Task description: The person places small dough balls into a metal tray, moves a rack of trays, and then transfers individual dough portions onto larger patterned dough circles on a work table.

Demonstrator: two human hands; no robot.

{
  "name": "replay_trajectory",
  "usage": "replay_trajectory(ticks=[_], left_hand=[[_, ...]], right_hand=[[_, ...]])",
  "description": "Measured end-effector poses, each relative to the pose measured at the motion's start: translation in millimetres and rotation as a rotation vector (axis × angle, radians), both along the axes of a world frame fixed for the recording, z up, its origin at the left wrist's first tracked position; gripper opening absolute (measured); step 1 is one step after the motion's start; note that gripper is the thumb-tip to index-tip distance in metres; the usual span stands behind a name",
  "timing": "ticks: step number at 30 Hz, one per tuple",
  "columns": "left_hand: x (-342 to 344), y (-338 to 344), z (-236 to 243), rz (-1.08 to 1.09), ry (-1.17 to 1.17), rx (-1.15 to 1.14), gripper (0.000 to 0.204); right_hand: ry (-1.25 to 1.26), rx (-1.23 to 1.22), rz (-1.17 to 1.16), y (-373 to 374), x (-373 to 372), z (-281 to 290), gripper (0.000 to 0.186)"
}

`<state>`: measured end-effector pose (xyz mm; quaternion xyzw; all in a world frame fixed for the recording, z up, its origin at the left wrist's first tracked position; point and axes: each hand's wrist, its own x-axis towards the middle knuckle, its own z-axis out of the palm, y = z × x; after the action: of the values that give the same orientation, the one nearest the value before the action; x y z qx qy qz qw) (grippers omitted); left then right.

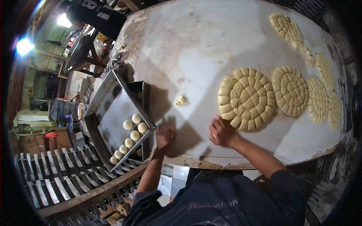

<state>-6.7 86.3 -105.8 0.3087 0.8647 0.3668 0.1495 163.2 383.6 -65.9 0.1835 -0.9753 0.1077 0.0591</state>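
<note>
My right hand (223,132) is closed with curled fingers beside the lower left edge of a large round of cut dough (247,98). Whether a bit of dough is inside those fingers is hidden. Near the corner of a metal tray (113,75), my left hand (165,138) is smeared by motion over the table's near edge. Several pale dough balls (135,135) lie in that tray along its side nearest me. A small crumpled lump of dough (181,100) sits alone on the table, ahead of and between my hands.
More cut dough rounds (290,91) spread over the right side of the pale table (177,45). Another metal tray (144,90) is under the first. Slatted metal racks (56,188) stand at lower left. A person in dark clothes (94,17) is at the far left.
</note>
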Motion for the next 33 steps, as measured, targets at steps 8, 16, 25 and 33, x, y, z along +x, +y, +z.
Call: replay_trajectory(ticks=[8, 16, 25, 33], left_hand=[[28, 38, -28, -0.074, 0.444, 0.098, 0.016], [-40, 41, 9, 0.159, 0.011, 0.108, 0.023], [67, -53, 17, -0.211, 0.348, 0.028, 0.036], [-83, -204, 205, 0.141, -0.004, 0.097, 0.059]], right_hand=[[0.087, -0.207, -0.031, -70, 7, -20, 0.034], [0.136, -0.349, -0.507, -52, -77, 2, 0.017], [-0.205, -0.318, -0.415, -75, -1, 13, 0.02], [-0.323, -0.871, -0.389, -195, -126, 167, 0.024]])
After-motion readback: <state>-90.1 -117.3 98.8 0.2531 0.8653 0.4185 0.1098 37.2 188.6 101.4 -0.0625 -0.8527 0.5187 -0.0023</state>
